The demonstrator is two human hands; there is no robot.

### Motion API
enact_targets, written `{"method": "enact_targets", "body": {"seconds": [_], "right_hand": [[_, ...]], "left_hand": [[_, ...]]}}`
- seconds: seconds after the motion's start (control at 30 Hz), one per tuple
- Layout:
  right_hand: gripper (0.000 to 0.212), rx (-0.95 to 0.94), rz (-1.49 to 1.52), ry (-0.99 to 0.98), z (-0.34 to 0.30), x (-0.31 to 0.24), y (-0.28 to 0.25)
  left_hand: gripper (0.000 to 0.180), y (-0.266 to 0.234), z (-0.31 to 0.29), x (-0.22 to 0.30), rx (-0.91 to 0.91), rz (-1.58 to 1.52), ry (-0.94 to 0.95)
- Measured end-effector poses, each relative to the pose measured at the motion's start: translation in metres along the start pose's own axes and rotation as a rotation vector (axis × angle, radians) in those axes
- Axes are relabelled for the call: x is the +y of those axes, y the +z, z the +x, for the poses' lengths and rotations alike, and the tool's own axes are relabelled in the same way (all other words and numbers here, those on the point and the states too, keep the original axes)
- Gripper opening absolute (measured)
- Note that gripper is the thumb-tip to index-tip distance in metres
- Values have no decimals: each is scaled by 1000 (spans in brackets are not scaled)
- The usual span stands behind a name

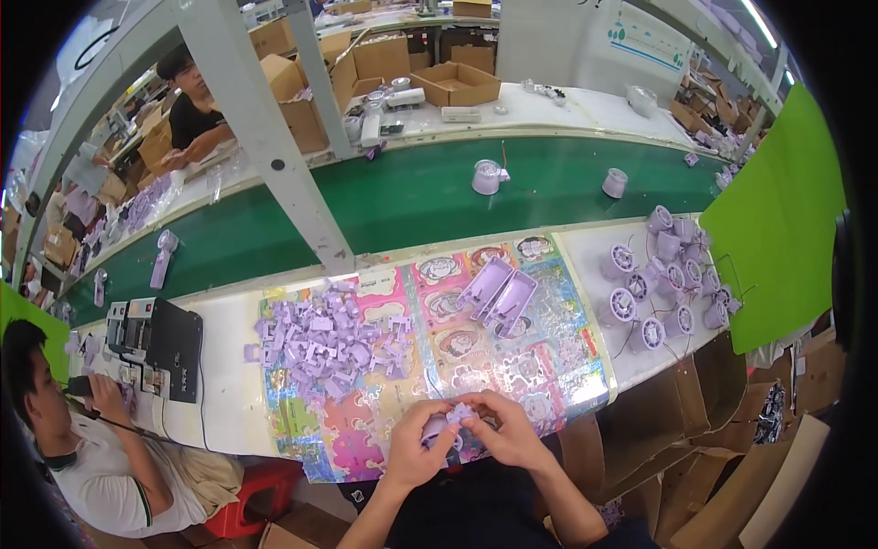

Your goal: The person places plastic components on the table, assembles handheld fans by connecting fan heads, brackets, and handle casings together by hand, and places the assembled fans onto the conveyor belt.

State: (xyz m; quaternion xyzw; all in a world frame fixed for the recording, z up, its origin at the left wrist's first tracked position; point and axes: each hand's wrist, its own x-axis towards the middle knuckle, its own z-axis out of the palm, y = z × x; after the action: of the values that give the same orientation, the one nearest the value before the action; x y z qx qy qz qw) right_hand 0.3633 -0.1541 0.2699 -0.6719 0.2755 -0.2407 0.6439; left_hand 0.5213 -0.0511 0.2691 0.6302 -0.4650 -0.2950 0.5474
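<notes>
From where I stand, the work in hand sits at the near edge of the table, between the person's two hands: a small purple bracket (460, 414), held up against what looks like a rounder purple piece (433, 428) half hidden by the fingers. The left hand (419, 446) has its thumb and fingers curled closed round the pieces; the right hand (508, 433) pinches the bracket from the other side. I'd judge this one part-way through, though I can't tell whether the two pieces are joined. Plenty looks left: a big heap of loose purple brackets (315, 340) covers the left of the patterned sheet (384, 430). Farther off, right of the heap, two hollow purple shells (498, 297) lie side by side. At the right, a crowd of round purple cups (647, 334) trails wires; whether they are finished or waiting, I can't say. Beyond, two cups stand apart on the green belt (402, 197).
</notes>
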Motion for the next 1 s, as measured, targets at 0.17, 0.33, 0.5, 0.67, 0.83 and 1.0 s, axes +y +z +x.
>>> {"method": "enact_targets", "body": {"seconds": [0.17, 0.33, 0.5, 0.67, 0.83, 1.0], "right_hand": [[32, 11, 169, 45, -7, 5, 0], [32, 75, 344, 130, -18, 17, -3], [22, 248, 356, 111, -14, 25, -34], [22, 602, -96, -116, 23, 33, -92], [17, 797, -304, -98, 21, 28, -84], [14, 753, -350, -66, 27, 17, -77]], "left_hand": [[14, 10, 5, -8, 50, -140, -14], [11, 23, 7, -13, 46, -242, -9], [10, 42, 47, 8, -110, -115, -105], [12, 32, 206, 28, 142, 283, 270], [47, 13, 365, 5, 13, 793, 528], [80, 22, 445, -41, -109, 929, 465]]}}
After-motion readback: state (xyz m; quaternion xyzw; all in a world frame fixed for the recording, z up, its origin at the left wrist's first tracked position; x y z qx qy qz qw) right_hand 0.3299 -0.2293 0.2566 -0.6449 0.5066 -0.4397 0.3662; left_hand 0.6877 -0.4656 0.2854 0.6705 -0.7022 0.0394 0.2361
